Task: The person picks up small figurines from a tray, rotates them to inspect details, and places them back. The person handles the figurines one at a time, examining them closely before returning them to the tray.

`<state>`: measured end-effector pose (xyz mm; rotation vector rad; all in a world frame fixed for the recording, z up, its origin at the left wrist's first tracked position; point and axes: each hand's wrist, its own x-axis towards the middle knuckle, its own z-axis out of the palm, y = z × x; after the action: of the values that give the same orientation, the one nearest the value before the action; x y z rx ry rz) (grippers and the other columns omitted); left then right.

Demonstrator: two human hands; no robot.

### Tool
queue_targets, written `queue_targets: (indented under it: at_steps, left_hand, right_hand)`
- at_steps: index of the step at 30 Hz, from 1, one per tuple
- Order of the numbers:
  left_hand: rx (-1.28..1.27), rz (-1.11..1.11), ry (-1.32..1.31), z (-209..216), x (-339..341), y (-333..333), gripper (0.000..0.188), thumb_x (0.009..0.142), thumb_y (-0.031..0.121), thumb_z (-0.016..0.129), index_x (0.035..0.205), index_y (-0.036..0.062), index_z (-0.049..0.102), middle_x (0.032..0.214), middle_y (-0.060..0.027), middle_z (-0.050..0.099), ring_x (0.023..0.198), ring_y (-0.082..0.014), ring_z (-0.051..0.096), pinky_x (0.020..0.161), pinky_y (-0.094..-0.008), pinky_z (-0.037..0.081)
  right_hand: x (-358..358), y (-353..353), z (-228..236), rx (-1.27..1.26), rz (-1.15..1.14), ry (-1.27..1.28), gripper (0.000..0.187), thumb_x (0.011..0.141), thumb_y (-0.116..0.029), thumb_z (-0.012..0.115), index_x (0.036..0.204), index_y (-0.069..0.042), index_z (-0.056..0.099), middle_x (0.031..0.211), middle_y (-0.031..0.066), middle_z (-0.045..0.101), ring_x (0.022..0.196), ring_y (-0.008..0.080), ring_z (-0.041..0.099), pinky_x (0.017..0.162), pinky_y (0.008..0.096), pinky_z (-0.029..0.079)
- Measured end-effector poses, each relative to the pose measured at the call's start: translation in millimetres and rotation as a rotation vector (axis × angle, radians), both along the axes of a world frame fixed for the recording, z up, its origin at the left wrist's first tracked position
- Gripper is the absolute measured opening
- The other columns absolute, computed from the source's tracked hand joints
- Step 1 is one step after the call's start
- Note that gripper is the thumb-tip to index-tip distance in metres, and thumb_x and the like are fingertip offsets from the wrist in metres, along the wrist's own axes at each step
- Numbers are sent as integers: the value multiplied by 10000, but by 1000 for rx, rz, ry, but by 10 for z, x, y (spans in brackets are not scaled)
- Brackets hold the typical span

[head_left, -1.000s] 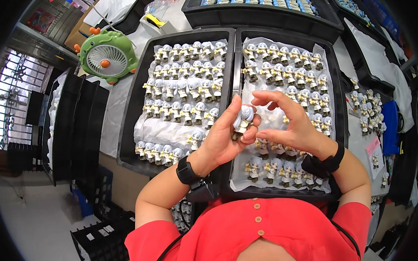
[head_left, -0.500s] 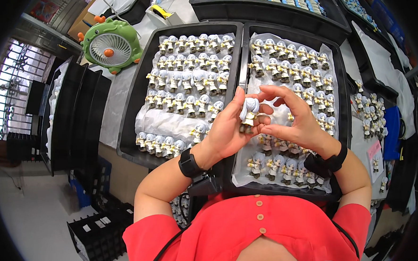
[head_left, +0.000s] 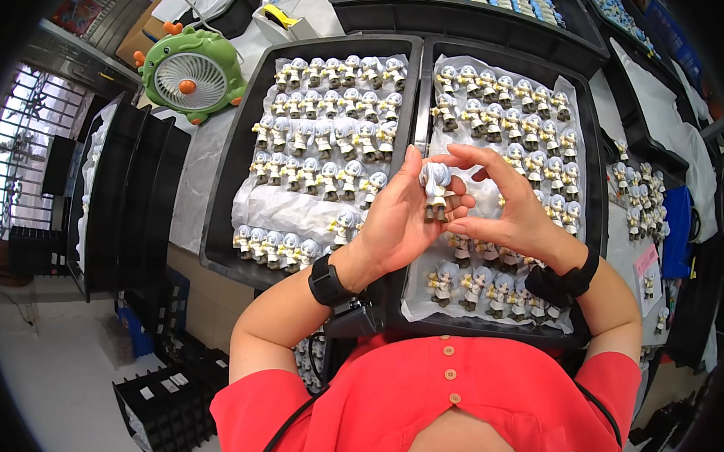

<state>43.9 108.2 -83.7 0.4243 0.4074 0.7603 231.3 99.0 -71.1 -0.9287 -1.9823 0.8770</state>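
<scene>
A small figurine (head_left: 435,191) with long pale hair, a white and gold outfit and dark legs stands nearly upright between my hands, its back mostly toward me. My left hand (head_left: 385,225) holds it, palm up, thumb raised beside it and fingertips showing past its far side. Around it from the right curves my right hand (head_left: 512,198), a finger at the head and the thumb close to the feet. Exact contact of the right fingertips is partly hidden. Below are a left black tray (head_left: 219,233) and a right black tray (head_left: 597,214), both holding rows of similar figurines on white paper.
A green animal-shaped fan (head_left: 194,75) and a yellow tape dispenser (head_left: 281,19) stand at the far left. Behind the trays sits another black tray (head_left: 466,20) of blue-and-cream pieces. More figurines (head_left: 643,195) stand on the right. Stacked black trays (head_left: 136,205) rise at left.
The figurine has shifted slightly right and turned from a tilt to nearly upright. Both hands keep almost the same pose around it.
</scene>
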Motion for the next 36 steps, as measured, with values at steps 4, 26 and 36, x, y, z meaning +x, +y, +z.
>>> queue_targets:
  at_steps: [4, 26, 36]
  left_hand:
    - [29, -4, -40, -10, 4, -7, 594, 937, 550, 332, 1253, 55, 425, 980, -71, 520, 978, -233, 541, 841, -362, 462]
    - [707, 296, 563, 723, -1144, -43, 414, 874, 102, 599, 1259, 62, 451, 933, -38, 555, 837, -133, 628, 724, -238, 495]
    - [984, -197, 1464, 178, -1800, 148, 390, 756, 159, 649, 1106, 28, 539, 803, -178, 616, 788, -286, 612, 715, -370, 459]
  right_hand:
    - [-15, -6, -8, -15, 11, 4, 750, 666, -199, 762, 1328, -102, 422, 1200, 82, 532, 1088, 227, 514, 886, 343, 411]
    - [-84, -28, -80, -213, 25, -120, 397, 751, -128, 682, 1125, -32, 589, 1019, 74, 624, 963, 162, 562, 860, 281, 405]
    - [-778, 78, 434, -119, 307, -459, 260, 774, -95, 675, 1019, -26, 620, 913, 112, 640, 865, 259, 615, 761, 329, 473]
